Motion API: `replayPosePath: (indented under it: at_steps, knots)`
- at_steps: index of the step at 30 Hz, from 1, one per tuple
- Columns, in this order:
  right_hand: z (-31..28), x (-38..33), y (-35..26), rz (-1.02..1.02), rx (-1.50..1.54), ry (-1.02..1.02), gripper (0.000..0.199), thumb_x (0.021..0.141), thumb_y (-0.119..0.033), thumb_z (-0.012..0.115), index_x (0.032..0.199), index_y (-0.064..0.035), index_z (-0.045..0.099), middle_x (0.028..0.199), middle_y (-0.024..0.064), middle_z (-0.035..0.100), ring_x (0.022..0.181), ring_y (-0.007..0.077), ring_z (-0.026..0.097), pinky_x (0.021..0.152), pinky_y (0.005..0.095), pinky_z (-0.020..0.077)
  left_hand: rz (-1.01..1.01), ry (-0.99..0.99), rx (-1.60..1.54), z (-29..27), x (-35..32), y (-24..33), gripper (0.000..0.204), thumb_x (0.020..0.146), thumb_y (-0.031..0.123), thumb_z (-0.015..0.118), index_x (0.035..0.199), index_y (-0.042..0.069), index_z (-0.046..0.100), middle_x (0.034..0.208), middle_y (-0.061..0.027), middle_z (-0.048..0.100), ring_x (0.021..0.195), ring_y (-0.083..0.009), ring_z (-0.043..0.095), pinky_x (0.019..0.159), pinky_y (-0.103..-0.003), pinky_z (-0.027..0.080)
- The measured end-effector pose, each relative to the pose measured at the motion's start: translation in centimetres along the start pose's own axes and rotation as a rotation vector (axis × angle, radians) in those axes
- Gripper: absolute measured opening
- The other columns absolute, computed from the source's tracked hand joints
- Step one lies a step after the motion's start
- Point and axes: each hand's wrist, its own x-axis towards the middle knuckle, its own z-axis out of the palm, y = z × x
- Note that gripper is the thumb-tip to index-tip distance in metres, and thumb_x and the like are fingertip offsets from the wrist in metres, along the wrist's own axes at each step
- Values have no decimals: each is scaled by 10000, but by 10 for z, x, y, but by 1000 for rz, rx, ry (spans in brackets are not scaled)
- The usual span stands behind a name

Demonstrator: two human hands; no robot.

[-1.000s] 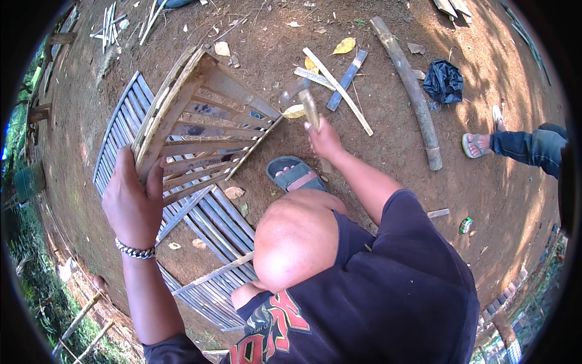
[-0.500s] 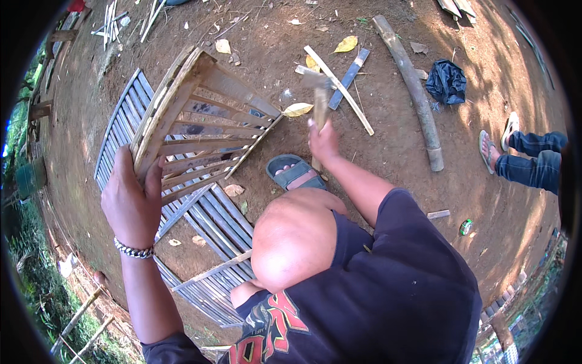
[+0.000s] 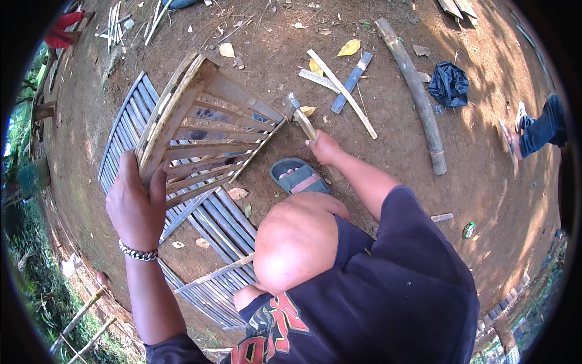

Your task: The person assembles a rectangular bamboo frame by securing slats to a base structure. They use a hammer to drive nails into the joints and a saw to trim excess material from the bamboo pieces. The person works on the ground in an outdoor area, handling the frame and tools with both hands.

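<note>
My left hand (image 3: 138, 203) is closed around the near rail of a slatted bamboo frame (image 3: 173, 109), with the thumb on the inner side. The frame stands tilted, its slats running from the held rail to a thin far strip. My right hand (image 3: 325, 148) grips the wooden handle of a hammer (image 3: 305, 124). The hammer's head is beside the far corner of the frame; whether they touch I cannot tell. Beneath the frame, a larger slatted bamboo panel (image 3: 225, 219) lies on the dirt, partly hidden by the frame and my leg.
My sandalled foot (image 3: 298, 176) is just below the hammer. Beyond lie a pale strip (image 3: 342, 94), a dark flat strip (image 3: 351, 83) and a thick bamboo pole (image 3: 413, 97). A black plastic bag (image 3: 448, 85) sits at the right, near another person's legs (image 3: 541, 126).
The hammer has come down and left, from raised and blurred to beside the frame's far corner. The other person's feet at the right have shifted. Red cloth shows more at upper left.
</note>
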Motion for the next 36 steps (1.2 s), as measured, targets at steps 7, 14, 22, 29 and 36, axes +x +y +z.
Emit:
replayPosePath:
  at_steps: [7, 14, 22, 29, 36]
  knots:
    - [-5, -22, -47, 134, 360, 283, 360, 966, -333, 627, 1112, -16, 539, 781, 169, 672, 679, 337, 677, 647, 439, 528, -5, 24, -22, -1, -5, -2, 454, 859, 274, 751, 1176, 9, 562, 850, -214, 664, 722, -394, 657, 610, -448, 509]
    - [-46, -27, -31, 141, 74, -22, 351, 971, -326, 595, 1110, -9, 532, 952, 260, 673, 929, 452, 651, 819, 518, 490, -46, -38, -67, 0, -10, -5, 420, 873, 257, 738, 1164, 11, 560, 786, -217, 634, 688, -395, 640, 583, -446, 486]
    - [-59, -71, 22, 3, -305, 312, 511, 915, -251, 651, 1369, -95, 475, 1300, 164, 536, 1213, 364, 519, 1003, 477, 419, -159, 26, -287, 4, -75, -71, 374, 879, 177, 728, 1125, -48, 559, 769, -205, 612, 663, -388, 606, 611, -418, 478]
    - [-35, -7, -65, -173, 335, 188, 462, 906, -252, 683, 1311, -50, 591, 1162, 154, 639, 1011, 290, 631, 901, 379, 499, -400, 48, -513, 19, -155, -131, 414, 895, 143, 698, 1175, -114, 533, 939, -176, 666, 826, -242, 635, 739, -340, 504]
    - [17, 22, -93, 25, 1000, -48, 388, 930, -291, 698, 1234, -50, 680, 926, 60, 733, 761, 114, 642, 690, 276, 522, -283, 89, -372, 27, -208, -153, 461, 954, 131, 645, 1297, -108, 451, 1101, -180, 634, 938, -208, 647, 806, -305, 531]
